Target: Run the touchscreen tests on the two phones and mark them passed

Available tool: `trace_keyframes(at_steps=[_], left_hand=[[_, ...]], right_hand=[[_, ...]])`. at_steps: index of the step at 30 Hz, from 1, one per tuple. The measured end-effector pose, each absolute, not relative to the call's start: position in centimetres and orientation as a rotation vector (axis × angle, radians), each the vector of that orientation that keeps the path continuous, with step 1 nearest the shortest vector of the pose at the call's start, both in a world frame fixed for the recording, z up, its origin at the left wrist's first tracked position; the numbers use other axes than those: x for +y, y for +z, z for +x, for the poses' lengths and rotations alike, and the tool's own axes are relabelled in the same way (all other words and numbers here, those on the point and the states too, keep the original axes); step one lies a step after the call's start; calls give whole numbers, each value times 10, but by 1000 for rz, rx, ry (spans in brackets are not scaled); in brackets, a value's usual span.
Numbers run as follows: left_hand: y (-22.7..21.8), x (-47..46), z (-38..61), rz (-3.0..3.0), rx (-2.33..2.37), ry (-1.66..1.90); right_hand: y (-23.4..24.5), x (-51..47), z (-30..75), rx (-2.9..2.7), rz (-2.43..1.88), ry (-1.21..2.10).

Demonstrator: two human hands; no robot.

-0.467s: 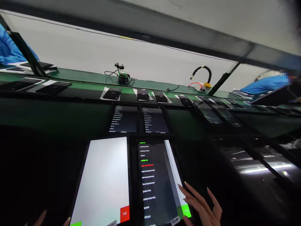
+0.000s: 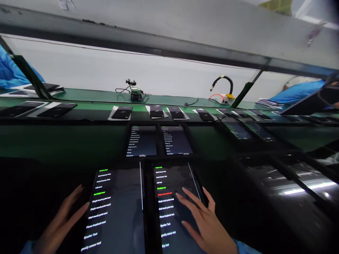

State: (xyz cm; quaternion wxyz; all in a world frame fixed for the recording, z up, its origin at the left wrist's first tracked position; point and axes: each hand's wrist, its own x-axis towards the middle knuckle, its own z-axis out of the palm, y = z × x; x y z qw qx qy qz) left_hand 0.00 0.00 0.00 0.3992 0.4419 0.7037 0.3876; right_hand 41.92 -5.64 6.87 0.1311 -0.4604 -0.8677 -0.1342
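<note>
Left hand [image 2: 62,220]: laid flat with fingers spread and nothing gripped; the fingertips are seen at the left edge of the left tablet [image 2: 116,211], touching or just beside its frame.
Right hand [image 2: 203,220]: held open, nothing grasped; the fingers [image 2: 185,201] are stretched over the screen of the right tablet [image 2: 172,204], with the index tip just beside a red line of text [image 2: 164,194]. Whether the tip touches the glass cannot be told.
Left tablet: lying on the dark table [image 2: 238,211] in front of the person, its screen dark with a list of white lines; two lines are shown in green.
Right tablet: placed just beside the left one, a dark gap between them; a similar list is shown, with green lines near the top and the red line below them.
Far pair of tablets [image 2: 159,140]: set side by side beyond the near pair, both lit with small lists of text.
Conveyor belt [image 2: 87,96]: a green strip running across the view beyond the tablets; dark phones [image 2: 122,112] are laid along it, several on white sheets.
Small device with cables [image 2: 135,92]: standing at the far edge of the belt.
Black hose [image 2: 224,80]: curved upward at the far edge, right of centre, beside a yellow part.
Other people: blue sleeves are seen at the far left [image 2: 10,72] and the far right [image 2: 296,92].
Right side of table: more dark screens are lined up, with light reflected on them.
</note>
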Motion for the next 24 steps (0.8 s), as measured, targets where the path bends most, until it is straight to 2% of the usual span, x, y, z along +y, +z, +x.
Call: trace_keyframes(at_steps=[4,8,14,24], left_hand=[[22,26,17,763,1495,1070],[30,43,24,709,1304,1042],[23,53,17,744,1235,1046],[17,52,21,889,1244,1044]], right_hand=[[59,-50,423,-2469,-1348,-399],[48,-46,428,-2407,-1385,-383],[51,-33,422,-2465,-1407,-232],[32,-10,419,-2405,-1378,-193]])
